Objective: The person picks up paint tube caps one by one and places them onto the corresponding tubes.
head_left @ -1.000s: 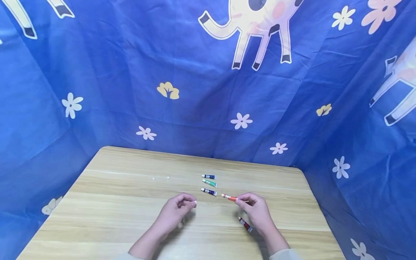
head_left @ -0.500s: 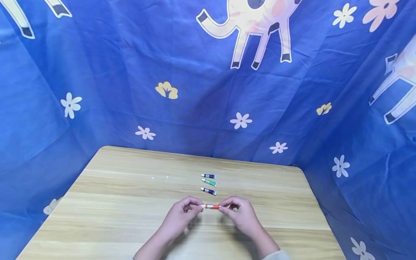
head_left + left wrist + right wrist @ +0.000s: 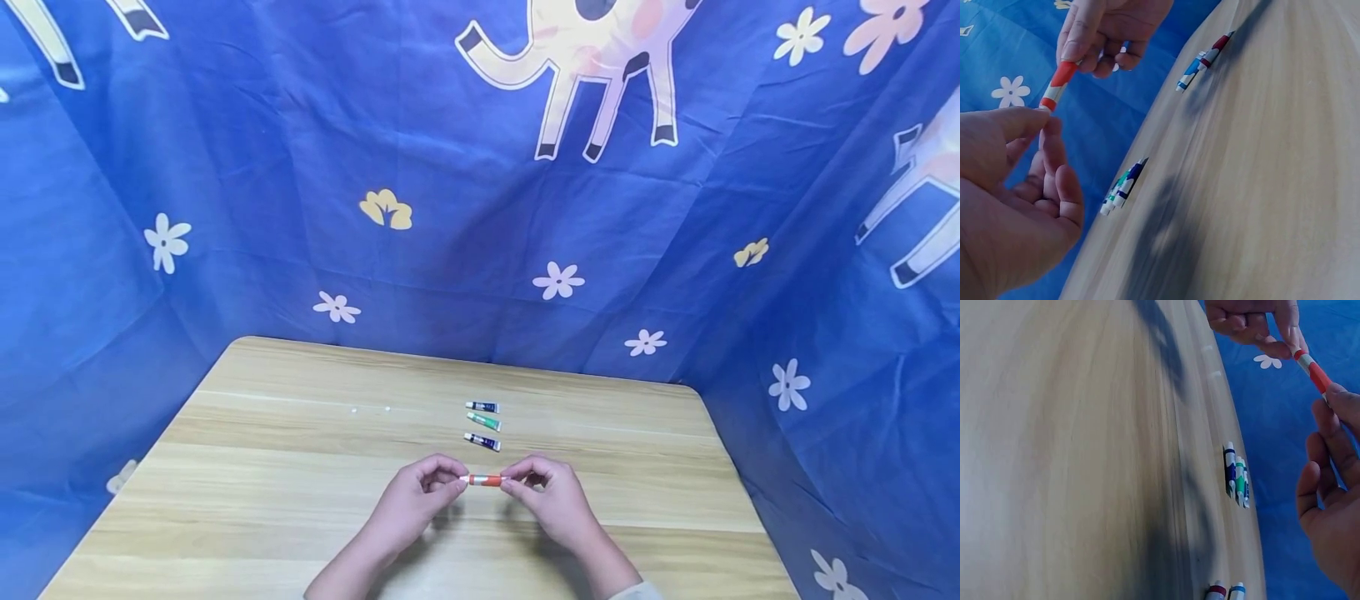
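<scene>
Between both hands, level in front of the person, is a small orange-red paint tube with a pale label band. My left hand pinches its white cap end between thumb and forefinger, and the cap is mostly covered by the fingertips. At the opposite end, my right hand pinches the flat tail of the tube. The left wrist view shows the tube raised over the table, with both thumbs along it.
Beyond the hands lie a dark blue tube, a green tube and a purple tube. Two small white pieces sit to their left. A dark red tube and a light blue tube lie on the wooden table.
My right hand has brought the orange-red tube left and nearer, to the left hand, which held a small white piece. The left hand has shifted slightly right and now pinches the tube's cap end.
</scene>
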